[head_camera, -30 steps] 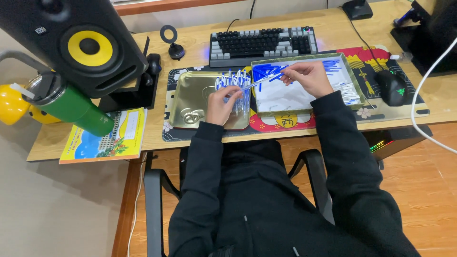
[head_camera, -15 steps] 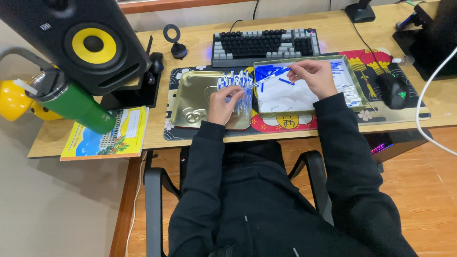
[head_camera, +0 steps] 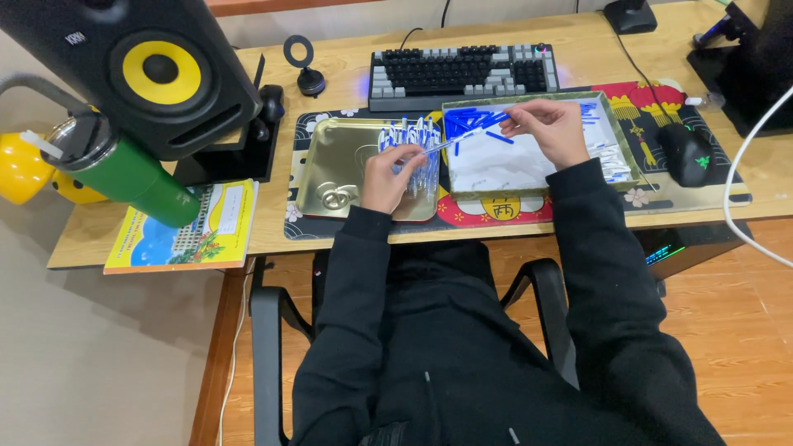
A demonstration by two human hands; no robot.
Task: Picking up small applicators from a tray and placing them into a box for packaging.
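Person seated at the desk point(head_camera: 347, 62), assembling or sorting pens, by the look of it.

Left hand point(head_camera: 387, 175): fingers wrapped around a bunch of pens point(head_camera: 410, 139), white barrels with blue ends, held upright over the right edge of the gold metal tray point(head_camera: 334, 157). The bunch is fairly thick, so I judge a good number are already gathered.

Right hand point(head_camera: 552, 124): fingers pinched narrow on one slim pen part point(head_camera: 450, 142), angled down-left so its far tip meets the bunch in the left hand. Can't tell whether it is a refill or a full pen; too thin to read.

Stock left: the shallow green-rimmed box point(head_camera: 621, 149) still has a pile of loose blue pieces point(head_camera: 469, 120) in its upper left corner, some more near the top right, and a small clump of white pieces point(head_camera: 613, 161) by the right wall. The middle of the box shows white bottom. My judgement: well along, but a decent share remains.

Gold tray holds only a pair of metal rings point(head_camera: 334, 198) at its lower left.

Around: keyboard point(head_camera: 458, 73) behind the trays, black mouse point(head_camera: 691, 154) to the right, big speaker point(head_camera: 136, 70) with yellow cone to the left, green flask point(head_camera: 124, 169) and a picture booklet point(head_camera: 183, 231) at the desk's left edge.
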